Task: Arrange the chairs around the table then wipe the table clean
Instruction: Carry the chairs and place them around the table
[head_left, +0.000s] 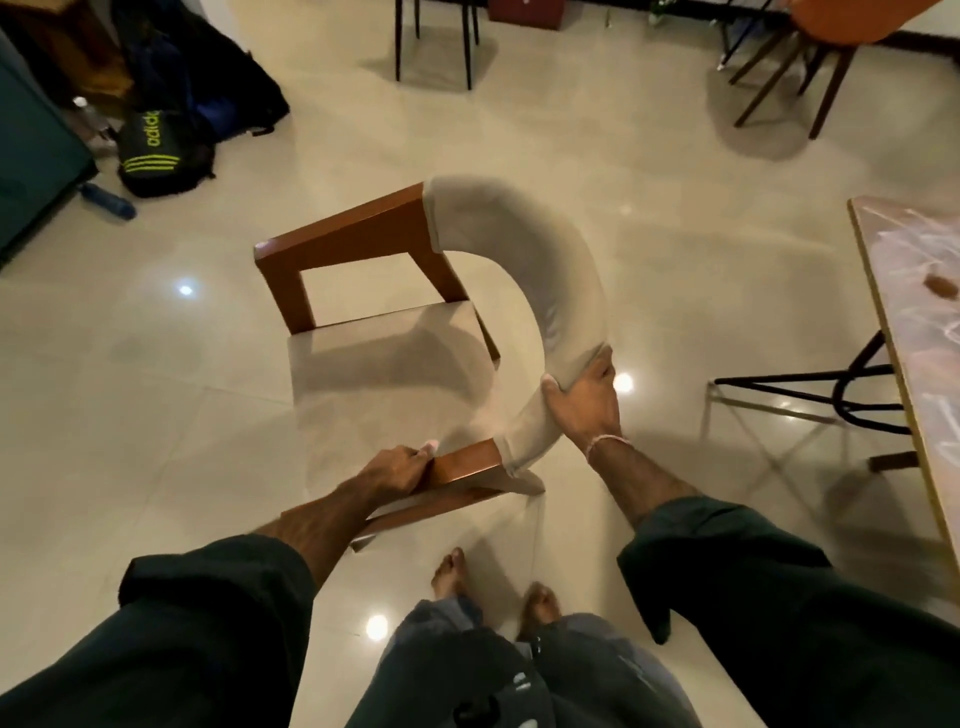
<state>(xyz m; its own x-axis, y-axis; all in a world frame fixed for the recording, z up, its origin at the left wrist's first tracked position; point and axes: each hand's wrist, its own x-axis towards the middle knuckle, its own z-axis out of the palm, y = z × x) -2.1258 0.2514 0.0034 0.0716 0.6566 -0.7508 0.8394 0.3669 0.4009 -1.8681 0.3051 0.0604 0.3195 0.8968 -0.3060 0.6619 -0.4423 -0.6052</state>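
While the chair (389, 358) sits mid-floor, left of the table (878, 312) and apart from it, both hands are on it. The left grip (397, 470) is curled over the near wooden armrest (467, 465), fingers wrapped on its end. The right grip (584, 402) clamps the padded curved backrest (524, 249) at its lower part, thumb on the inner side. The chair has a brown wood frame and a beige seat, and its back is toward the table side. It is blurred, so I cannot tell if all its legs touch the floor (156, 415).

The table is cut off at the right edge. Its top shows white smears and a small brown bit (940, 283), with black metal legs (831, 384) under it.

The floor is glossy tile. Bare feet (452, 569) stand just behind the chair. A black backpack (156, 150) with green stripes lies far left, a blue bottle (106, 200) beside it. An orange chair (852, 21) is top right, and thin black legs (436, 41) of another seat are top centre.
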